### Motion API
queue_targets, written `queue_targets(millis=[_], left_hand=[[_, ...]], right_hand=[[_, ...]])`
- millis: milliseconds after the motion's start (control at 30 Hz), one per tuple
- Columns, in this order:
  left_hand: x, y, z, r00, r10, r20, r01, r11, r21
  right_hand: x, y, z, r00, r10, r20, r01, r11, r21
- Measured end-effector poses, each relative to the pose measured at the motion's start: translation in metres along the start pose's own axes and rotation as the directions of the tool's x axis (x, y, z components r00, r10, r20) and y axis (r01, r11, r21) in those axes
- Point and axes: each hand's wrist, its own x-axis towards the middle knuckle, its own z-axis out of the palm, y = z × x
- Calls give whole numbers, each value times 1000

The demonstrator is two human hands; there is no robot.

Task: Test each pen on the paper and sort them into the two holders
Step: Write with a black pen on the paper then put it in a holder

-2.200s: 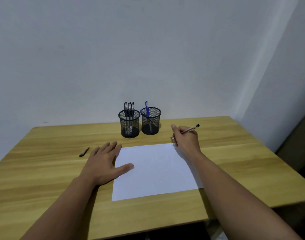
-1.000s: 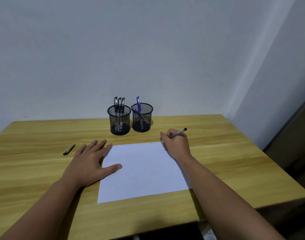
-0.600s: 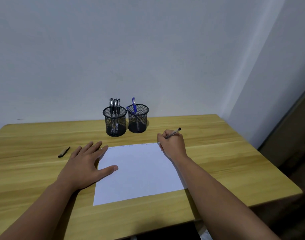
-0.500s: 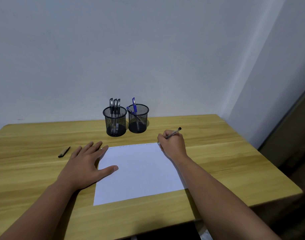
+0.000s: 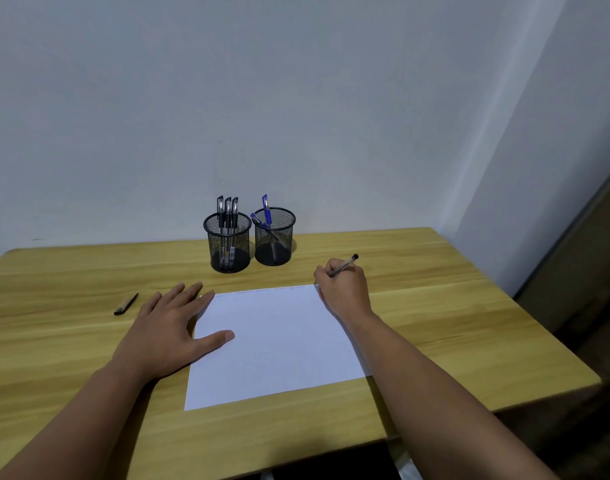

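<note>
A white sheet of paper (image 5: 279, 344) lies on the wooden table, with faint pen marks along its far edge. My right hand (image 5: 345, 289) grips a black-ended pen (image 5: 345, 263) in a writing hold, its tip at the paper's far right corner. My left hand (image 5: 168, 330) lies flat and open, pressing the paper's left edge. Behind the paper stand two black mesh holders: the left holder (image 5: 229, 247) has three black pens, the right holder (image 5: 275, 237) has two blue pens. A black pen cap (image 5: 126, 304) lies on the table to the left.
The wooden table (image 5: 452, 306) runs up to a pale wall behind the holders; its right edge and near edge drop off to a dark floor. Bare wood shows on both sides of the paper.
The view has shifted a little, so the holders and paper sit further left in frame than 2.2 s ago. My right hand lowered the pen to the paper's far right corner; the left hand stayed flat.
</note>
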Motion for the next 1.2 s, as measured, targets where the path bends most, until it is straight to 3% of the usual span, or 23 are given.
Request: queue_targets(millis=[133, 333, 633, 1200], left_hand=[[0, 0, 0, 1000, 1, -3, -1, 1000, 2], [0, 0, 0, 1000, -3, -4, 3, 1000, -15], [0, 0, 1, 1000, -4, -9, 4, 1000, -20], [2, 0, 0, 1000, -4, 0, 4, 1000, -9]], right_hand=[[1, -4, -3, 995, 59, -75, -55, 997, 60], [-2, -7, -4, 992, 123, -33, -121, 990, 73], [-1, -6, -3, 998, 55, -32, -57, 997, -59], [-3, -11, -5, 994, 61, -95, -67, 996, -52]])
